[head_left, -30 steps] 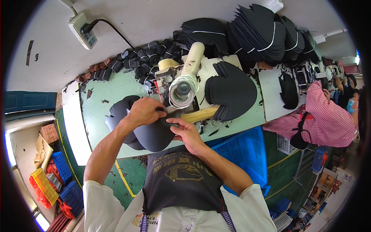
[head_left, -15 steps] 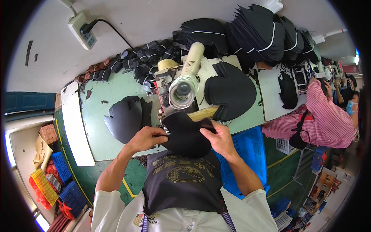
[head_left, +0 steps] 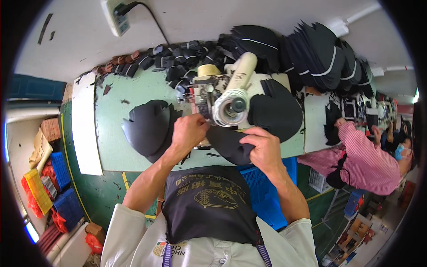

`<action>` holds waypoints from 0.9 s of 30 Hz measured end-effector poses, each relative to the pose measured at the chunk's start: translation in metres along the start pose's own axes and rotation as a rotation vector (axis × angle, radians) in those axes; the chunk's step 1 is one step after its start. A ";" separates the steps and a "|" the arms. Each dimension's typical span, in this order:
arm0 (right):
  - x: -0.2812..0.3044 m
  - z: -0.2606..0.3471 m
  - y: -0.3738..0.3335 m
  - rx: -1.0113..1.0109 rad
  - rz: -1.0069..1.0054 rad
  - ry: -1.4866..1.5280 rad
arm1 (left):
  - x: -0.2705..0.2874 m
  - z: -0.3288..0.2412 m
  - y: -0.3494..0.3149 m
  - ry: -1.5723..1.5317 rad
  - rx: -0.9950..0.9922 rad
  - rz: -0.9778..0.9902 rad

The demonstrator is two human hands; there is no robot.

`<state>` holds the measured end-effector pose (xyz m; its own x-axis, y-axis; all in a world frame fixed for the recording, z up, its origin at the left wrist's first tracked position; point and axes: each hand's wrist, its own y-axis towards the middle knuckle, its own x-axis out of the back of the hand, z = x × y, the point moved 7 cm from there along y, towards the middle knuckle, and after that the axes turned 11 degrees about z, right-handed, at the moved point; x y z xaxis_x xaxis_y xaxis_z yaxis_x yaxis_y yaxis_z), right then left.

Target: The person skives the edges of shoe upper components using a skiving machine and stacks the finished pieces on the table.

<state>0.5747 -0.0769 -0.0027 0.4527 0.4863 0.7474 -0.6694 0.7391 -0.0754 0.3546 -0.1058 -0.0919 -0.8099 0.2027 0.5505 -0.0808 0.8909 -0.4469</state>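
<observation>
A black, leather-like cut panel (head_left: 229,146) with a rounded edge lies at the front of a cream bench machine (head_left: 242,78). My left hand (head_left: 190,131) pinches its left end close beside the machine head, where the fingertips are partly hidden. My right hand (head_left: 265,149) grips the panel's right side, thumb and fingers closed on it. Left of the machine rests a fanned stack of similar dark panels (head_left: 146,129). Another stack of black panels (head_left: 276,113) sits right of the machine, just beyond my right hand.
Bundled black pieces (head_left: 182,55) and tied panel stacks (head_left: 318,55) line the wall behind the green table (head_left: 113,100). A blue crate (head_left: 267,200) stands below the table edge at right. Further right, a person in a pink checked top (head_left: 364,155) works at the adjoining table.
Both hands have brought the panel from near my apron up to the machine's front. My left hand has moved forward and right to the machine head. The view has shifted somewhat.
</observation>
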 end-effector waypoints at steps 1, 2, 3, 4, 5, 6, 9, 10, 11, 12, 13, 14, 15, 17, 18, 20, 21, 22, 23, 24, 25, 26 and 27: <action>0.011 -0.004 0.001 -0.072 -0.022 0.034 | -0.002 -0.005 0.003 0.014 -0.028 -0.026; 0.021 -0.009 0.002 -0.137 -0.042 0.071 | -0.009 -0.012 0.001 0.002 -0.056 -0.021; 0.033 -0.010 0.001 -0.119 -0.068 0.078 | -0.016 -0.011 -0.003 0.000 -0.065 -0.062; 0.050 -0.013 -0.005 -0.109 -0.102 0.084 | -0.019 -0.011 -0.007 0.000 -0.082 -0.097; 0.065 -0.011 -0.010 -0.117 -0.113 0.086 | -0.016 -0.006 -0.009 0.015 -0.077 -0.102; 0.081 -0.002 -0.018 -0.129 -0.121 0.090 | -0.015 0.006 -0.013 -0.197 -0.036 -0.053; 0.127 0.026 -0.051 -0.036 -0.378 -0.036 | 0.025 0.038 -0.026 -0.216 -0.200 -0.223; 0.137 0.030 -0.064 -0.008 -0.488 -0.120 | 0.044 0.059 -0.020 -0.208 -0.119 -0.264; 0.139 0.025 -0.075 0.015 -0.557 -0.182 | 0.068 0.063 -0.020 -0.043 -0.085 -0.306; 0.132 0.018 -0.076 0.009 -0.570 -0.186 | 0.083 0.085 -0.014 0.258 -0.153 -0.311; 0.123 0.011 -0.073 -0.021 -0.568 -0.243 | 0.093 0.104 -0.005 0.341 -0.089 -0.236; 0.109 0.003 -0.068 -0.042 -0.565 -0.296 | 0.098 0.123 -0.004 0.514 -0.016 -0.237; 0.088 -0.011 -0.064 -0.129 -0.476 -0.320 | 0.102 0.141 -0.001 0.503 0.012 -0.174; 0.043 -0.030 -0.068 -0.177 -0.387 -0.274 | 0.105 0.159 -0.002 0.440 -0.036 -0.146; 0.028 -0.025 -0.072 -0.137 -0.387 -0.219 | 0.104 0.150 -0.005 0.447 -0.035 -0.136; 0.000 0.002 -0.066 -0.040 -0.354 -0.075 | 0.099 0.145 -0.022 0.478 -0.066 -0.160; -0.020 0.010 -0.062 -0.007 -0.314 0.011 | 0.096 0.148 -0.030 0.471 -0.084 -0.180; -0.041 0.015 -0.058 0.029 -0.275 0.098 | 0.095 0.149 -0.034 0.465 -0.102 -0.203; -0.061 0.022 -0.054 0.044 -0.233 0.166 | 0.091 0.147 -0.036 0.462 -0.117 -0.190; -0.078 0.028 -0.050 0.060 -0.192 0.235 | 0.091 0.147 -0.036 0.447 -0.104 -0.219; -0.091 0.033 -0.048 0.055 -0.197 0.233 | 0.094 0.146 -0.039 0.434 -0.082 -0.253; -0.110 0.037 -0.043 0.054 -0.086 0.288 | 0.097 0.144 -0.039 0.436 -0.085 -0.252; -0.124 0.040 -0.039 0.054 0.025 0.343 | 0.096 0.135 -0.039 0.580 -0.142 -0.207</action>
<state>0.5214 -0.1850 -0.0658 0.6015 0.6387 0.4798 -0.7088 0.7038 -0.0483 0.2016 -0.1759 -0.1175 -0.3356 0.1719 0.9262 -0.0919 0.9725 -0.2138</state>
